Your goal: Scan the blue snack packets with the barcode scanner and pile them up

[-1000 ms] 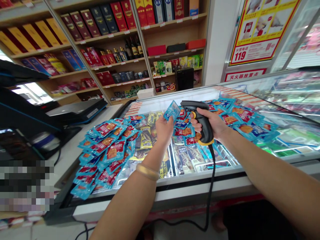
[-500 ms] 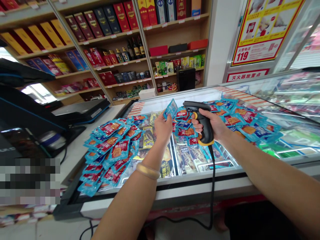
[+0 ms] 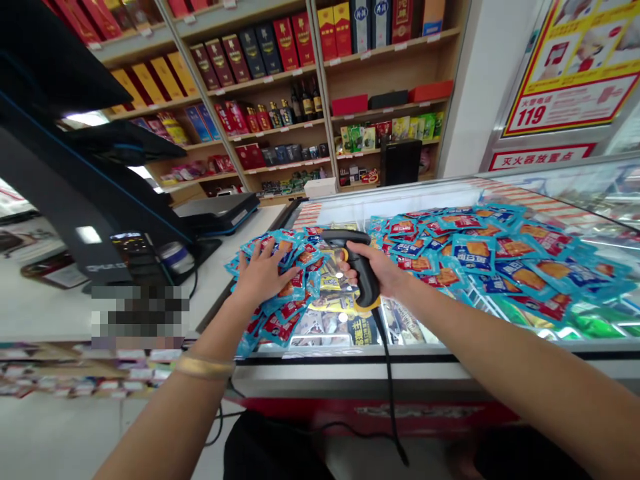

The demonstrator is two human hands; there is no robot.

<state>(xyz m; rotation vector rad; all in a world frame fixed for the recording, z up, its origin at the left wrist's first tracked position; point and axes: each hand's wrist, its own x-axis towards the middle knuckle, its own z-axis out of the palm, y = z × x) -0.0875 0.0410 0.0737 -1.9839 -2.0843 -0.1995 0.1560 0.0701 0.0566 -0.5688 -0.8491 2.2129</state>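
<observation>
My left hand (image 3: pixel 260 277), below a gold bracelet (image 3: pixel 205 367), lies with fingers spread on the left pile of blue snack packets (image 3: pixel 283 327). No packet is gripped in it. Wrapped round the handle of a black and yellow barcode scanner (image 3: pixel 367 277) is my right hand (image 3: pixel 375 267). The scanner's head points left, toward the left pile, and its cable hangs down past the freezer's front edge. Right of the scanner, a larger heap of similar packets (image 3: pixel 473 253) is spread over the glass top.
Under the packets is a glass-topped freezer (image 3: pixel 425 357) holding ice creams. A dark checkout machine (image 3: pixel 95 193) and a scale (image 3: pixel 217 210) stand on the counter (image 3: pixel 220 267) at left. Shelves of boxes and bottles (image 3: pixel 280 77) line the back.
My left hand has let go of a single packet and moved left onto the left pile, its fingers now spread. My right hand still holds the scanner. The view has shifted left.
</observation>
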